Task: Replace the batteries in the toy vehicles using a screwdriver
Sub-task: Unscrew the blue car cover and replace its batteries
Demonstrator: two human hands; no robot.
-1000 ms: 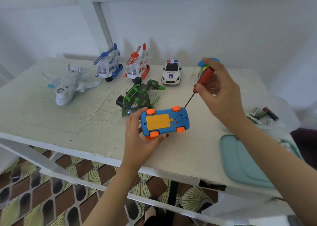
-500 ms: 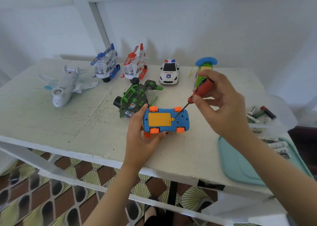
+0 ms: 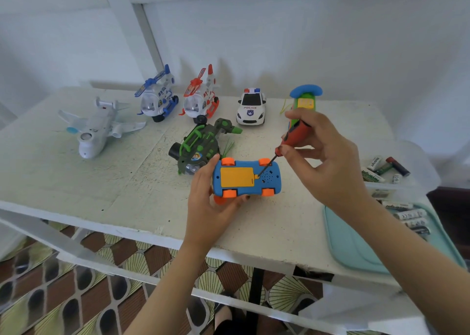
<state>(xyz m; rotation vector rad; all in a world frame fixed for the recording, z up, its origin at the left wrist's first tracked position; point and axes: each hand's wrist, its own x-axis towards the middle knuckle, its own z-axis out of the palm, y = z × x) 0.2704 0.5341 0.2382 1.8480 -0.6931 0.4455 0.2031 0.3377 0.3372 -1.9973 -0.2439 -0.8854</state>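
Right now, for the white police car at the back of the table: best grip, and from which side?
Take the police car across its flanks, fingers coming down from above. It stands upright on its wheels, nose toward the camera, with room on both sides; the red helicopter stands apart, left of it in view. The roof light bar looks too small to hold.

Police car (image 3: 251, 107) behind upturned car (image 3: 245, 178), airplane (image 3: 95, 131) left, batteries (image 3: 381, 167) right, on table (image 3: 76, 182).
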